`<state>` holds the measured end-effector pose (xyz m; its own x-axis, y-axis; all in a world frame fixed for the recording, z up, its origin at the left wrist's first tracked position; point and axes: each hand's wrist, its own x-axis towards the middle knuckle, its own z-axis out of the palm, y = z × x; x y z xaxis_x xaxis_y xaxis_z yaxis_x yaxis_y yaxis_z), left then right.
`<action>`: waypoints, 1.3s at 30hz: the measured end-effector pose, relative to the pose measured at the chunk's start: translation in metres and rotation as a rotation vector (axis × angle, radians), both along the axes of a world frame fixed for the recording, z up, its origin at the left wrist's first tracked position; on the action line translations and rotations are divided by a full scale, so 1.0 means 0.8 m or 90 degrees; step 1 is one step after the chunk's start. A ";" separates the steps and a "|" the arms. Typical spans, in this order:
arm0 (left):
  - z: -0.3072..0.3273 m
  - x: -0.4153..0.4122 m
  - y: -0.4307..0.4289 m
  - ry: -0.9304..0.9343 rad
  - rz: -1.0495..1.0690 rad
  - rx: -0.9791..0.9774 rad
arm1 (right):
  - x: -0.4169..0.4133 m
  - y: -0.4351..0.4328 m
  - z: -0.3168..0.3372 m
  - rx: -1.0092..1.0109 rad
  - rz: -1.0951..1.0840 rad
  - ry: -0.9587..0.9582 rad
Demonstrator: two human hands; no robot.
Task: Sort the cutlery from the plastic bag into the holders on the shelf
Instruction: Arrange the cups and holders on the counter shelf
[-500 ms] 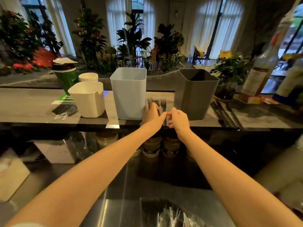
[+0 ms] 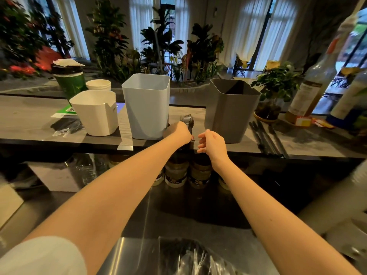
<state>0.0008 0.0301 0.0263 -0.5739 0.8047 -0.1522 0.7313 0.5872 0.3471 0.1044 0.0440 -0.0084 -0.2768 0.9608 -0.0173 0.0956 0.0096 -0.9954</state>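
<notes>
A: Writing first, from the left: green printed card tucked by the white holder, print too small to read; same story for the jar labels below the shelf and the bottle label far right.

B: Hands now; left hand curled tight round the handles of the black forks, tines pointing away, between the pale blue holder and the grey holder.

A: Right hand just beside it, fingers loosely curled, gripping nothing; plastic bag down at the bottom edge, contents blurred.
</notes>
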 end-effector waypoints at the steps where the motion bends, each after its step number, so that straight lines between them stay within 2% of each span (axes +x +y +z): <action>1: 0.002 -0.002 0.000 -0.012 0.004 -0.009 | 0.000 0.000 0.000 -0.002 0.002 0.002; 4: 0.004 -0.002 -0.002 -0.024 -0.003 -0.020 | -0.001 -0.002 0.001 -0.005 0.011 -0.009; 10: 0.013 0.003 -0.011 -0.002 -0.121 -0.083 | -0.002 -0.005 0.009 -0.035 0.015 -0.027; 14: 0.020 0.000 -0.022 -0.048 -0.143 -0.047 | -0.003 -0.008 0.016 -0.061 0.040 -0.060; 20: 0.044 -0.025 -0.056 -0.302 -0.100 -0.012 | -0.014 -0.021 0.045 -0.112 0.081 -0.039; 23: 0.056 -0.034 -0.085 -0.474 -0.155 0.019 | -0.022 -0.029 0.061 -0.143 0.138 0.056; 26: 0.066 -0.041 -0.110 -0.574 -0.213 0.063 | -0.028 -0.039 0.079 -0.134 0.191 0.169; 29: 0.074 -0.043 -0.128 -0.555 -0.240 0.122 | -0.034 -0.045 0.097 -0.110 0.260 0.246; 35: 0.097 -0.061 -0.146 -0.495 -0.253 0.212 | -0.049 -0.068 0.141 0.000 0.263 0.253; 37: 0.112 -0.075 -0.144 -0.374 -0.217 0.287 | -0.050 -0.070 0.157 0.048 0.259 0.209; 38: 0.123 -0.080 -0.144 -0.355 -0.207 0.345 | -0.051 -0.071 0.163 0.082 0.269 0.167; 39: 0.135 -0.085 -0.145 -0.384 -0.207 0.407 | -0.053 -0.071 0.169 0.114 0.282 0.124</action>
